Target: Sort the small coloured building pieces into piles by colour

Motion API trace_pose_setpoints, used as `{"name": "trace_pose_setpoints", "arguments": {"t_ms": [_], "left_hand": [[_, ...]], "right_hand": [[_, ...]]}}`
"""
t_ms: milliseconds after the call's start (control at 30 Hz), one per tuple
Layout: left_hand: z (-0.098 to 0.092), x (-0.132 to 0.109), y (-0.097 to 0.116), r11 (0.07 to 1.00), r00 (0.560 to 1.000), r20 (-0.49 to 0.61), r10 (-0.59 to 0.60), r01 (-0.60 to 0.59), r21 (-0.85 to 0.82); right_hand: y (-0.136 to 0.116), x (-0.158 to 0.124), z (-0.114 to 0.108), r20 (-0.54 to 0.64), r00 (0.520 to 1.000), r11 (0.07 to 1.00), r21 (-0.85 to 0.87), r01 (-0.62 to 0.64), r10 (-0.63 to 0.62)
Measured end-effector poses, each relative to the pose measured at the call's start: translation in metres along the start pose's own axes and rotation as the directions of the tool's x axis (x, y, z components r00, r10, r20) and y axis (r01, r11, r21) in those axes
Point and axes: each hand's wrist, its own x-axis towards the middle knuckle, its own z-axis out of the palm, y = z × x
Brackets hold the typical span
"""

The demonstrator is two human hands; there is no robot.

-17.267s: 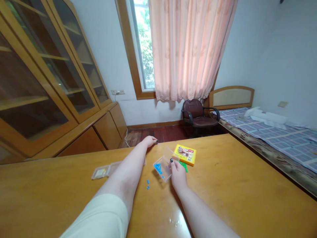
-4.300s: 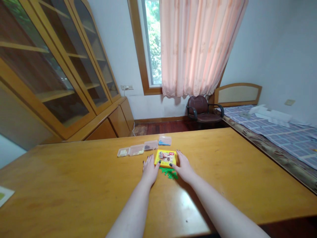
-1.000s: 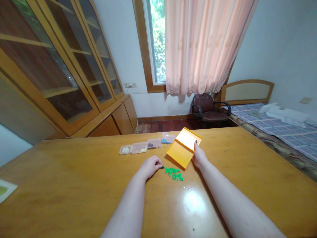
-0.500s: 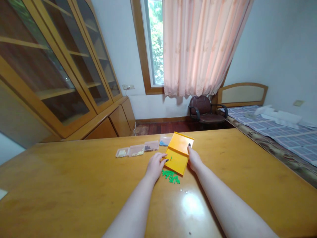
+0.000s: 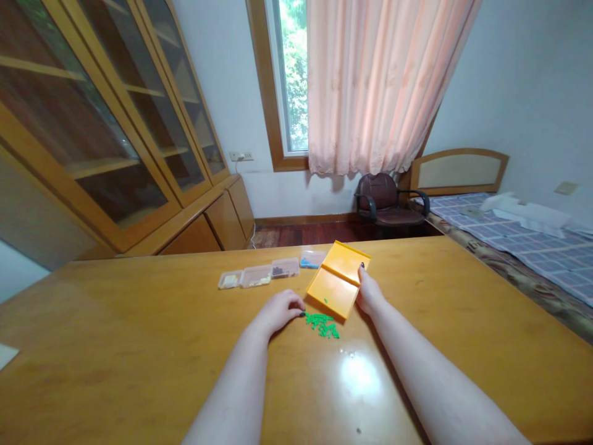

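A yellow hinged case lies opened out and tilted, gripped along its right edge by my right hand, thumb on top. One small green piece lies in its near half. Just below the case, a loose pile of small green plastic pieces rests on the table. My left hand is at the pile's left edge, thumb and fingertips pinched on a small green piece there, mostly hidden by the fingers.
On the wooden table, several shallow clear trays stand in a row behind my left hand: one with pale pieces, one with dark pieces, one with blue pieces. A few clear bits lie nearer me.
My left hand has left the case's left edge and moved down to the green pile. The green piece in the case now sits lower, near its front edge. My right hand keeps its hold.
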Motion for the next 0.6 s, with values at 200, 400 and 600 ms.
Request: {"name": "trace_pose_setpoints", "arguments": {"t_ms": [200,400,600], "left_hand": [[0.0,0.001,0.001,0.999,0.999,-0.035,-0.033,0.034,0.034],[-0.001,0.005,0.016,0.997,0.944,-0.33,0.018,-0.04,-0.061],[0.007,0.009,0.021,0.987,0.952,-0.292,0.089,-0.124,-0.106]], "right_hand": [[0.002,0.003,-0.002,-0.04,0.999,1.0,-0.013,0.012,-0.012],[0.003,-0.002,0.002,0.01,1.0,1.0,-0.009,-0.005,0.006],[0.003,-0.01,0.008,0.017,1.0,0.999,-0.029,-0.026,0.027]]}}
